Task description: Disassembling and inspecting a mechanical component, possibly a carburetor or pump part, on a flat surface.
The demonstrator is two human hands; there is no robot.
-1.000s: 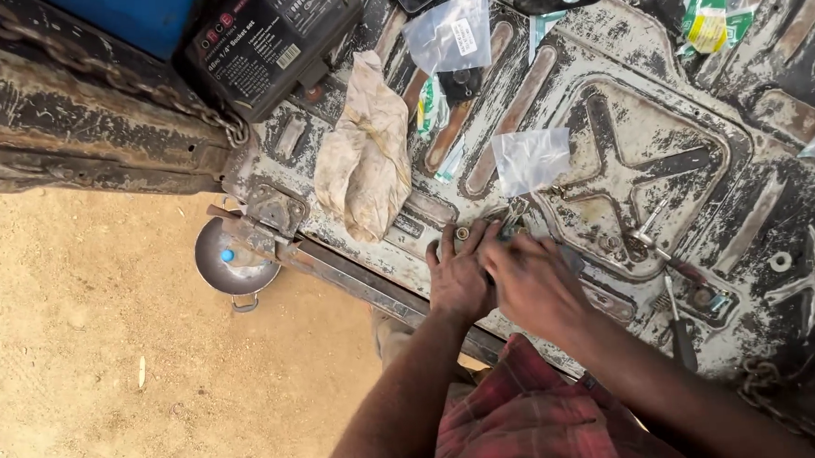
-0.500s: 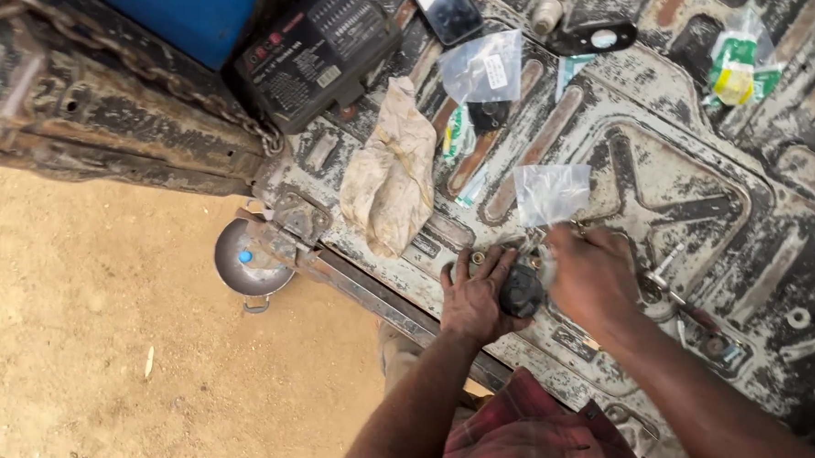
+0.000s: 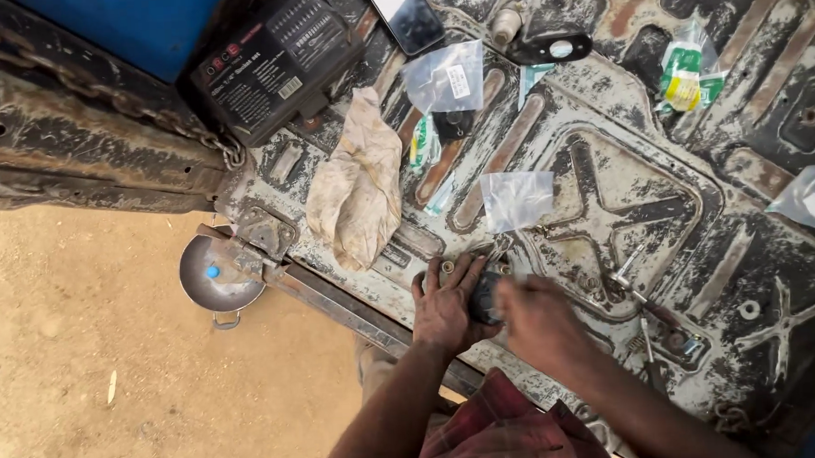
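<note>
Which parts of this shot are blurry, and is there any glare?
Head view: the right hand is smeared by motion blur, while the left hand on the dark part looks sharper; the phone screen reflects pale light; flat daylight, soft shadows on the metal panel.

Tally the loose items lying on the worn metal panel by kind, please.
Clear plastic bags: 3
Green and yellow packets: 2
Crumpled cloth: 1
Phone: 1
Black tool case: 1
Black flat plate: 1
Total: 9
</note>
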